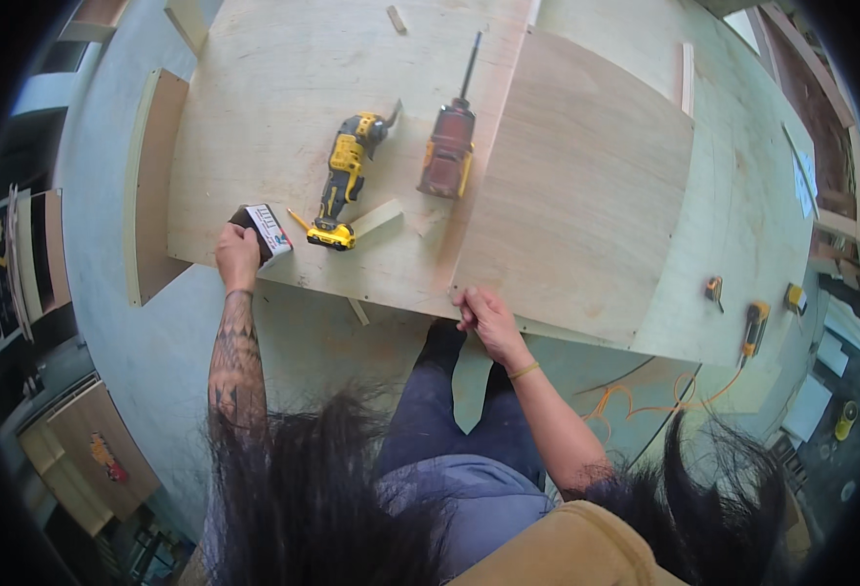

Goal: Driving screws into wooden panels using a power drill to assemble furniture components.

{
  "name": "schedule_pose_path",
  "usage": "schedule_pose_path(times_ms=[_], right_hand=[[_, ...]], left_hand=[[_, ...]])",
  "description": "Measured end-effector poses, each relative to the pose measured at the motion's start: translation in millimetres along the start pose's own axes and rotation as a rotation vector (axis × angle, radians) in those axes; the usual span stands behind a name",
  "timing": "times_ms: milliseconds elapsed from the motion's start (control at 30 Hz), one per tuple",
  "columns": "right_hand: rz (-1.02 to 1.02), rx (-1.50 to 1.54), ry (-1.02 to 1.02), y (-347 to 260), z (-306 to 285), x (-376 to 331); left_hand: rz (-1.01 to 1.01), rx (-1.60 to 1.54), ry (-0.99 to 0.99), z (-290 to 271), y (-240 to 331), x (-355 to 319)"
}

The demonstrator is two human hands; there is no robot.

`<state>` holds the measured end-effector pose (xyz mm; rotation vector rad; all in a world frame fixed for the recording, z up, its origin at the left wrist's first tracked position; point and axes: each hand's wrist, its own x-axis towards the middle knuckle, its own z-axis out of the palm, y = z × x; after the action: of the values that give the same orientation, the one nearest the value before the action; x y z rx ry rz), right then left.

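My left hand (239,259) is closed at the dark side of a small cardboard box (272,232), which has a white printed face and sits by the near edge of the plywood sheet (234,156). Its fingertips are partly hidden there. My right hand (489,320) pinches at the near left corner of a raised plywood panel (576,195); whatever lies between the fingertips is too small to make out. A pencil (298,219) lies beside the box. To its right rests a yellow and black oscillating multi-tool (345,176), and beyond that a red and black cordless driver (448,146) with a long bit.
Offcuts of wood (378,218) lie by the multi-tool. An upright board (156,186) stands at the left end. On the right are a tape measure (795,299), a yellow corded tool (755,329) and its orange cord (679,402). My legs (437,400) are below the near edge.
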<state>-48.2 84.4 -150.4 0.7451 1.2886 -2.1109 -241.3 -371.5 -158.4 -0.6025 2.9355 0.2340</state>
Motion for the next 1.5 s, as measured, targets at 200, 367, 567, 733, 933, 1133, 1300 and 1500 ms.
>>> schedule_pose_path(times_ms=[200, 367, 567, 733, 933, 1133, 1300, 1500], right_hand=[[-0.122, -0.284, -0.111, -32.7, 29.3, -14.1], [-0.063, -0.285, -0.206, -24.9, 32.2, -26.7], [0.027, -0.003, -0.072, -1.5, -14.0, -52.7], [-0.057, 0.276, 0.139, 16.8, -43.2, -61.2], [-0.097, 0.303, 0.178, -2.7, -50.8, -69.6], [-0.257, 0.192, 0.325, -14.6, -70.9, -56.8], [-0.402, 0.798, 0.341, -41.6, -94.5, -47.1], [-0.322, 1.049, 0.182, -62.9, -59.9, -24.9]], left_hand=[[0.449, -0.612, -0.352, -64.2, 133.2, -171.0], [0.369, -0.678, -0.680, -42.3, 171.4, -240.1], [0.726, -0.579, -0.899, -15.1, 200.8, -234.2], [0.592, -0.606, 0.168, 33.6, 266.0, -151.9], [0.393, -1.020, -0.574, 75.2, 303.5, -70.5], [0.543, -1.054, -0.088, 44.1, 271.3, -94.9], [0.620, -1.153, -0.488, -28.2, 226.6, -183.6], [0.560, -0.887, -0.630, -23.2, 160.5, -257.0]])
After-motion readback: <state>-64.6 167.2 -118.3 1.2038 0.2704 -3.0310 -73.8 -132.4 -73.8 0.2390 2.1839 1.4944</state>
